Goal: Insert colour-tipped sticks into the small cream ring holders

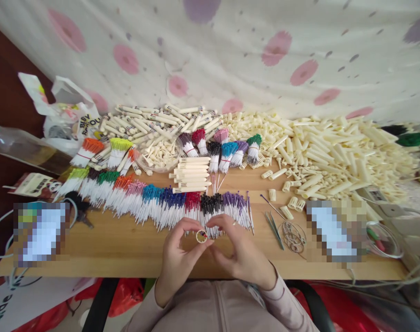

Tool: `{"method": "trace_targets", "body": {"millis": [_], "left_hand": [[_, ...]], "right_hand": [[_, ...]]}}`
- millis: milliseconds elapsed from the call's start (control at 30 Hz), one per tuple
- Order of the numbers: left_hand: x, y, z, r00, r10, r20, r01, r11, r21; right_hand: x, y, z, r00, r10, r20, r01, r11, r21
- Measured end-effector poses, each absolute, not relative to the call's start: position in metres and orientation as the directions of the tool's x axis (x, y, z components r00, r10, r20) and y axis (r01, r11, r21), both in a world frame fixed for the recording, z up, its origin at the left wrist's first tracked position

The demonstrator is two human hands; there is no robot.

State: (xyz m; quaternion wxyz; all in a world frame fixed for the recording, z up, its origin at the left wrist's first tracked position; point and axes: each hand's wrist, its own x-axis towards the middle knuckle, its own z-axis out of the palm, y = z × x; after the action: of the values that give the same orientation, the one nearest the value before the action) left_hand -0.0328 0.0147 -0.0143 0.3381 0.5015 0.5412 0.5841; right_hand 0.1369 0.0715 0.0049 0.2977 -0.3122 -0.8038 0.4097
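sleeves (pixel 145 316) of dusty-pink cloth come nearest, leading to two bare hands. the left hand (pixel 178 251) pinches a short, round, cream-coloured plastic tube (pixel 202 236) between forefinger and thumb, its open end facing up and showing bits of colour inside. the right hand (pixel 242 251) curls in from the other side, fingertips close by the rim; from here i cannot tell whether they grip it or only brush it. the tube is held above the pale wooden table (pixel 127 251), near its front edge.

to the right lie slim grey-green tweezers (pixel 274 230) and, just beside them, a tangle of thin wire-like loops (pixel 292 235). just beyond the hands runs a long row of thin white sticks with coloured tips (pixel 175 203), lime at the left, purple at the right. behind it sits a small stack of cream slotted barrels (pixel 192 174), then banded bundles of coloured-tip sticks (pixel 227 157). farther back, loose cream plastic parts (pixel 320 152) heap up against a white, pink-spotted curtain (pixel 213 60).
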Motion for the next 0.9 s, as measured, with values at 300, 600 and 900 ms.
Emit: {"method": "trace_targets", "body": {"millis": [300, 600, 900], "left_hand": [[-0.067, 0.018, -0.015, -0.183, 0.951, 0.251, 0.410, -0.158, 0.898], [-0.094, 0.049, -0.049, -0.438, 0.890, 0.125, 0.788, 0.313, 0.530], [-0.092, 0.060, -0.047, -0.438, 0.885, 0.159, 0.773, 0.281, 0.570]], "right_hand": [[0.121, 0.069, -0.029, -0.692, 0.714, 0.107, 0.222, 0.351, -0.910], [0.133, 0.073, -0.032, -0.677, 0.725, 0.126, 0.248, 0.386, -0.888], [0.143, 0.071, -0.032, -0.633, 0.763, 0.128, 0.300, 0.394, -0.869]]}}
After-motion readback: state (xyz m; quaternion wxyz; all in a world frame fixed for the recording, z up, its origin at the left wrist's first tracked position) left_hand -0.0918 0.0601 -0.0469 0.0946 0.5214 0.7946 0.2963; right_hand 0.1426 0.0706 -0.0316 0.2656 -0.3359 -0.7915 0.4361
